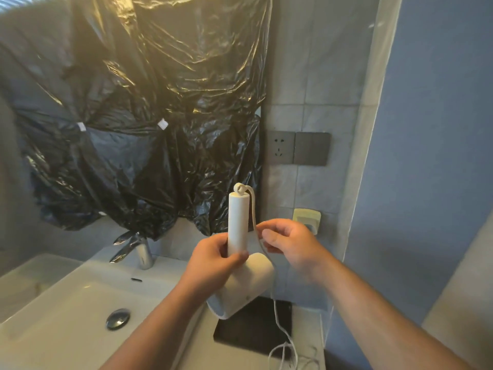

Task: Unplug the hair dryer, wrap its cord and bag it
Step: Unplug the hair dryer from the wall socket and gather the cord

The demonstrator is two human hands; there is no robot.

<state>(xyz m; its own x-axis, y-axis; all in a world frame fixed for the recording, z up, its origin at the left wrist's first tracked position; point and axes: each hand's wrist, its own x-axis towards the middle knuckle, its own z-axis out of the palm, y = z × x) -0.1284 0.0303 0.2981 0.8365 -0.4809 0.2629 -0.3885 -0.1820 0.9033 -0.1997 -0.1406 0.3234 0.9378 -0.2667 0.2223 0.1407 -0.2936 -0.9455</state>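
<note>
A: Where does the hair dryer (241, 265) sit?

B: Off the vanity top (202, 351), held upside down above its right end, between the sink (66, 316) and the wall. The handle points up, the barrel hangs low over a black mat (253, 329). The left hand (213, 263) is clenched around the lower handle just above the barrel. The right hand (288, 244) pinches the white cord (254, 217) beside the handle.

A: Unplugged?

B: Looks so. The wall socket (280, 147) is empty. The plug itself isn't visible; the loose cord trails down to the front right corner of the vanity top and off frame.

A: How does it handle?

B: The body is rigid smooth plastic, likely light enough for one hand, with the barrel the heavy end. The matte finish looks grippable, but the round handle could spin in the palm under cord tension. The left hand's hold near the barrel junction is the right spot, since it's close to the mass.

A: Cord?

B: Thin, limp, with kinks already in the slack. It exits the handle top through a curled strain relief (240, 188), the likely weak point, so the first turn should stay loose there. The right hand should feed it with light tension, or the wraps will slide on the smooth handle.

A: Bag?

B: No obvious one. Black plastic sheeting (149, 102) covers the wall behind the faucet (136, 247); can't tell if it's the bag.
</note>
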